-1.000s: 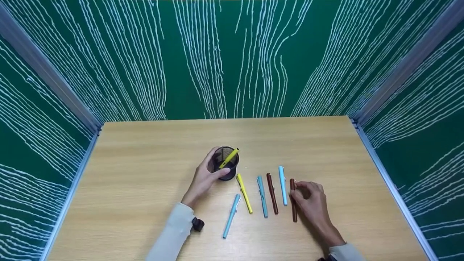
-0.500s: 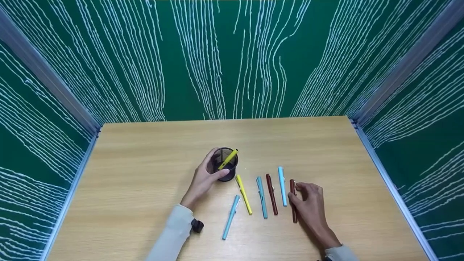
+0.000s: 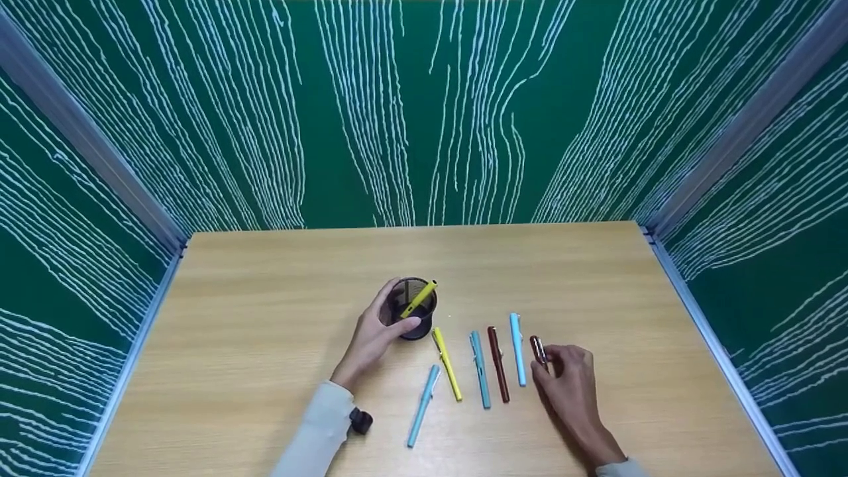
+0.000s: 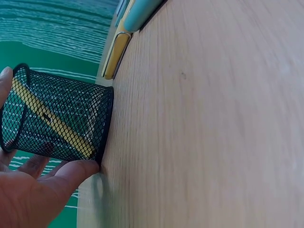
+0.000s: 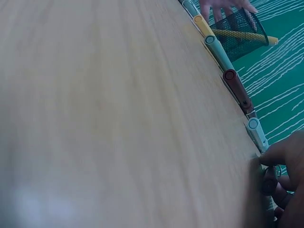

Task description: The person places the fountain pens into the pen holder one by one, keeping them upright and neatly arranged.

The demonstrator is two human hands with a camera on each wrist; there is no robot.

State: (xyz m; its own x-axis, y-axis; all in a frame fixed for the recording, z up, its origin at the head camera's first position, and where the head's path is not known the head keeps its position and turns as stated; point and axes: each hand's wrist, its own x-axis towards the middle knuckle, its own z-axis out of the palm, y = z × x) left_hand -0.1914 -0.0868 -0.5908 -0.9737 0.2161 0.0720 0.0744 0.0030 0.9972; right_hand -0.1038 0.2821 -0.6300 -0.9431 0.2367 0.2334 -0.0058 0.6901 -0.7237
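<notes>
My left hand [image 3: 371,341] grips a black mesh pen cup [image 3: 420,327] from its left side, thumb across the front. Inside leans one yellow pen [image 4: 52,118], its upper end above the rim. To the right, my right hand [image 3: 573,384] pinches a dark red pen [image 3: 538,350] between thumb and fingers. The hand covers its lower part; its clip end shows. In the right wrist view, the round end of the held pen [image 5: 269,186] shows between the fingers. Just left of this hand lies a light blue pen [image 3: 517,350], apart from it.
Between the hands, a second dark red pen [image 3: 499,364], a teal pen [image 3: 480,370] and a yellow pen [image 3: 447,364] lie in a row on the wooden table [image 3: 265,285]. Nearer me lies a blue pen [image 3: 423,407], slanted. Green walls [image 3: 358,132] with white lines enclose the table.
The right-hand dark red pen lay flat with its whole length showing; now my right hand pinches it, it has turned and its lower part is hidden. The left hand keeps holding the cup.
</notes>
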